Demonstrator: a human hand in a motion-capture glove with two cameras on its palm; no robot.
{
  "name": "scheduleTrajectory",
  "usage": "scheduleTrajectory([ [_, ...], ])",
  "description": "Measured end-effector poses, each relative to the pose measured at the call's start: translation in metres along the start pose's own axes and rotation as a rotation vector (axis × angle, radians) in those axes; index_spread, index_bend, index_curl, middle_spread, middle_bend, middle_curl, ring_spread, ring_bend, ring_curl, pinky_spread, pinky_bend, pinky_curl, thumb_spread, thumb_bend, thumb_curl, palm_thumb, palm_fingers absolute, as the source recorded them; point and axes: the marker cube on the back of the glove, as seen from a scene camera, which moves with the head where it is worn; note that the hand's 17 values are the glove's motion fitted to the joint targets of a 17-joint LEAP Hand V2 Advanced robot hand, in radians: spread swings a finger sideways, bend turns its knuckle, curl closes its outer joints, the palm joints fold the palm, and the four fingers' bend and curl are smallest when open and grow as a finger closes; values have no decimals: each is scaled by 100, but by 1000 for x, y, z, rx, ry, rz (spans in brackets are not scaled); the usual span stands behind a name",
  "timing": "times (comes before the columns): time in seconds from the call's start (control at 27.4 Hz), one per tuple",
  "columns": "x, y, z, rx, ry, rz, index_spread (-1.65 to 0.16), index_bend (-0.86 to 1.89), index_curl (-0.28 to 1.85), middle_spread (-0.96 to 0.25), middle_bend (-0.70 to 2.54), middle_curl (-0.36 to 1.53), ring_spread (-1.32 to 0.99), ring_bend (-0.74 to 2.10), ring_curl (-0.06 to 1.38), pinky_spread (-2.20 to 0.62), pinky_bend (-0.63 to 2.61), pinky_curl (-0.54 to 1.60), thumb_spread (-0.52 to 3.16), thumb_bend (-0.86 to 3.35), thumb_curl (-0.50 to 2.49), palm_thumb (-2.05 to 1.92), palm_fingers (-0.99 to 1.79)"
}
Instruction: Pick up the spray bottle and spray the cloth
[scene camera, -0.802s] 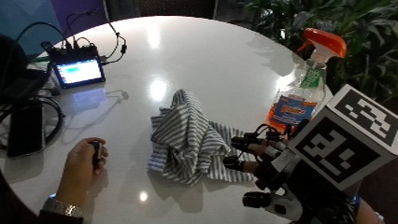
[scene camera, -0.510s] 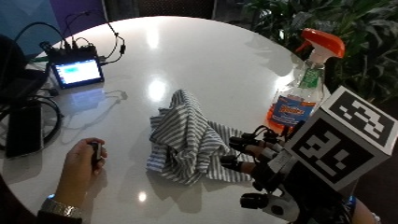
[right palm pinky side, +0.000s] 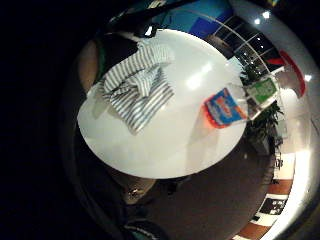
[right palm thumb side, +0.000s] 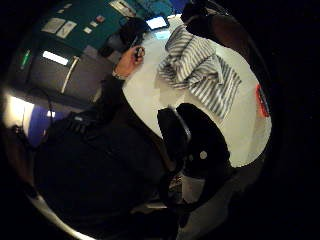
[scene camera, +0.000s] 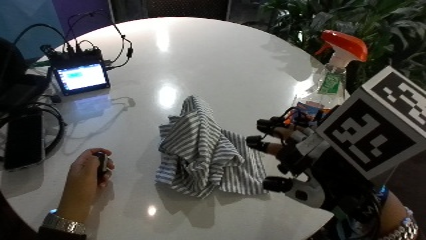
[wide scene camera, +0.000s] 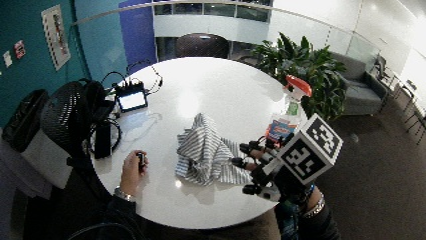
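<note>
Gloved right hand hangs released near the cloth; I'd reach toward two o'clock, probably wrapping the spray bottle below its trigger.

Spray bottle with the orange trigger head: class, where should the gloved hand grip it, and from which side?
Probably round the clear spray bottle's narrow neck under the orange trigger head, coming from the striped cloth's side: it stands upright near the table edge.

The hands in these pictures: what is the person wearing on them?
The right hand wears a black glove with dark fingertip caps and grey rig parts at the wrist, plus a blue band. The bare left hand has a metal wristwatch.
</note>
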Motion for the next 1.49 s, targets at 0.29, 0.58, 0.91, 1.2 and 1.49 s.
scheduleTrajectory([
  [0.29,32,-20,-16,206,36,221,-43,16,29,-11,20,26,-12,33,25,21,20,24,120,17,18,50,76],
  [0.58,89,-25,-28,584,-52,624,-35,17,30,-10,26,32,-11,44,31,15,15,24,124,17,23,58,99],
  [0.91,119,-89,16,693,-203,894,-27,12,31,-7,21,34,-9,44,35,11,20,28,123,14,27,62,94],
  [1.2,129,-118,38,755,-322,930,-25,13,30,-6,23,36,-7,37,34,12,18,29,119,13,32,70,84],
  [1.49,144,-129,32,827,-452,956,-28,9,27,-14,36,41,-11,45,35,9,14,27,110,10,37,79,101],
])
